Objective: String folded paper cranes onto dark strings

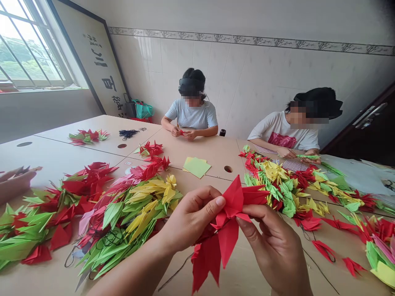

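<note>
Between my two hands, over the near part of the table, is a red folded paper flower (233,201) with pointed petals. My left hand (194,216) pinches its left side, the thumb lying on a petal. On the other side my right hand (271,238) grips a petal between thumb and fingers. More red folded paper (208,263) hangs below the flower, and a dark cord (175,273) trails from it to the lower left. The undersides of both hands' grips are partly hidden.
Heaps of red, green and yellow folded paper lie left (138,213) and right (286,181) on the table (247,271). Green and yellow sheets (197,167) lie ahead. Two people (193,113) sit opposite, handling paper pieces. Another person's hand (15,185) shows at far left.
</note>
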Motion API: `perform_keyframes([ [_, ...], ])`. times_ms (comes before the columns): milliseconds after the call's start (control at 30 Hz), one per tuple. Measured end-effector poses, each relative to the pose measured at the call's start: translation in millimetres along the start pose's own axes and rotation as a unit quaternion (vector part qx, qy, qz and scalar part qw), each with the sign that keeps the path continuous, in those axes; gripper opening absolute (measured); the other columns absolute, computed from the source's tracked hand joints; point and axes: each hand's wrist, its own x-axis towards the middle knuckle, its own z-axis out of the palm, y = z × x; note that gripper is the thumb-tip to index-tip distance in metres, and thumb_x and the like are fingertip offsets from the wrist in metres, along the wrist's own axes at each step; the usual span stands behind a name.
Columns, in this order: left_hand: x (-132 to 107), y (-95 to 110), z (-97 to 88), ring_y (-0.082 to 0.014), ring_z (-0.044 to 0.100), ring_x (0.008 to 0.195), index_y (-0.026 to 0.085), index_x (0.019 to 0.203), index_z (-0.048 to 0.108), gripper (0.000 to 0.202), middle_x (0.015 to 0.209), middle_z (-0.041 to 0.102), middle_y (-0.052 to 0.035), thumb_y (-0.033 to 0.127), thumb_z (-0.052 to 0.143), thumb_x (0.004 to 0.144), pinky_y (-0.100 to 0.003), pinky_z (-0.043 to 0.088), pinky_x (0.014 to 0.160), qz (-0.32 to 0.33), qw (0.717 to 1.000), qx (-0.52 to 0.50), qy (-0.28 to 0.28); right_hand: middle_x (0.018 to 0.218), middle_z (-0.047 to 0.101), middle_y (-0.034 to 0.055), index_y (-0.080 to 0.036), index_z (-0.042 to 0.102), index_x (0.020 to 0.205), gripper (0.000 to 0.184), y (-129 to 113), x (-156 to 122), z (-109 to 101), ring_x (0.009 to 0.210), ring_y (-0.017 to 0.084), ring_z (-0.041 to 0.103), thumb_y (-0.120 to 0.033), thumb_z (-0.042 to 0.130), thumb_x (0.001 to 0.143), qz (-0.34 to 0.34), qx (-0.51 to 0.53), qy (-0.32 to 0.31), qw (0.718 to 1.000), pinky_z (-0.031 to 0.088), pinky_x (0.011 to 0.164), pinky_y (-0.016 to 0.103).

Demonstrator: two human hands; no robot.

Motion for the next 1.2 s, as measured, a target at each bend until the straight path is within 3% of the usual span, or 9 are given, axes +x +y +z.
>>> perform_keyframes([
  [133, -0.8, 0.5, 0.7, -0.0080, 0.042, 0.057, 0.016, 0.076, 0.058, 0.035, 0.066, 0.049, 0.0031, 0.047, 0.055, 0.091, -0.019, 0.037, 0.053, 0.027, 0.997, 0.065, 0.009, 0.078, 0.073, -0.0010, -0.026, 0.069, 0.085, 0.005, -4.5, 1.6, -0.2, 0.067, 0.016, 0.067, -0.026, 0.064, 0.087, 0.008, 0.004, 0.025, 1.000, 0.052, 0.060, 0.024],
  [300, -2.8, -2.2, -0.6, -0.0107, 0.045, 0.066, 0.017, 0.088, 0.064, 0.032, 0.078, 0.058, -0.0011, 0.046, 0.052, 0.093, -0.021, 0.041, 0.061, 0.105, 0.987, 0.093, 0.082, 0.071, 0.069, -0.0009, -0.024, 0.067, 0.084, 0.007, -1.9, 0.9, -1.9, 0.059, 0.015, 0.062, -0.028, 0.063, 0.087, 0.025, -0.020, 0.018, 0.999, 0.049, 0.054, 0.023],
  [400, -4.9, -1.3, -1.0, -0.0114, 0.049, 0.068, 0.018, 0.087, 0.065, 0.028, 0.080, 0.061, -0.0022, 0.044, 0.058, 0.090, -0.022, 0.042, 0.064, 0.124, 0.987, 0.080, 0.068, 0.068, 0.067, -0.0020, -0.024, 0.065, 0.082, 0.009, -0.9, 0.9, -1.9, 0.057, 0.014, 0.060, -0.029, 0.062, 0.088, 0.039, -0.012, 0.006, 0.999, 0.048, 0.051, 0.022],
  [567, -5.2, 2.5, -0.3, -0.0110, 0.053, 0.066, 0.015, 0.076, 0.065, 0.024, 0.074, 0.063, -0.0025, 0.035, 0.062, 0.089, -0.021, 0.042, 0.062, 0.130, 0.987, 0.079, 0.047, 0.059, 0.059, -0.0047, -0.024, 0.061, 0.076, 0.013, -1.4, 1.6, -1.6, 0.050, 0.012, 0.054, -0.029, 0.061, 0.088, 0.038, -0.018, 0.004, 0.999, 0.040, 0.045, 0.022],
  [700, -4.6, 1.9, -0.9, -0.0116, 0.053, 0.066, 0.015, 0.076, 0.066, 0.030, 0.073, 0.063, -0.0032, 0.040, 0.059, 0.091, -0.022, 0.043, 0.062, 0.127, 0.988, 0.077, 0.042, 0.055, 0.053, -0.0057, -0.024, 0.060, 0.075, 0.015, 0.1, 0.8, -1.2, 0.045, 0.011, 0.047, -0.030, 0.059, 0.089, 0.041, -0.015, -0.004, 0.999, 0.035, 0.041, 0.021],
  [833, -4.3, 0.9, -0.8, -0.0104, 0.051, 0.064, 0.015, 0.079, 0.065, 0.026, 0.074, 0.062, -0.0020, 0.040, 0.067, 0.085, -0.021, 0.042, 0.059, 0.113, 0.991, 0.069, 0.021, 0.056, 0.052, -0.0053, -0.024, 0.061, 0.076, 0.016, 1.2, 0.0, -0.8, 0.045, 0.011, 0.045, -0.030, 0.058, 0.090, 0.048, -0.017, -0.006, 0.999, 0.037, 0.042, 0.022],
  [1000, -2.5, 1.4, 0.2, -0.0102, 0.051, 0.063, 0.015, 0.069, 0.061, 0.025, 0.067, 0.059, -0.0006, 0.032, 0.066, 0.087, -0.021, 0.042, 0.061, 0.122, 0.989, 0.078, 0.037, 0.054, 0.052, -0.0053, -0.023, 0.061, 0.075, 0.017, -1.7, 0.7, -0.7, 0.045, 0.011, 0.045, -0.030, 0.059, 0.090, 0.032, -0.025, -0.010, 0.999, 0.037, 0.043, 0.022],
  [1200, -2.2, -1.5, -1.0, -0.0108, 0.049, 0.064, 0.015, 0.076, 0.062, 0.029, 0.072, 0.059, -0.0024, 0.041, 0.062, 0.088, -0.022, 0.040, 0.058, 0.093, 0.993, 0.069, 0.038, 0.059, 0.059, -0.0038, -0.024, 0.063, 0.076, 0.015, -1.6, 1.2, 0.0, 0.049, 0.013, 0.051, -0.030, 0.060, 0.089, 0.022, -0.036, 0.010, 0.999, 0.041, 0.046, 0.023],
])
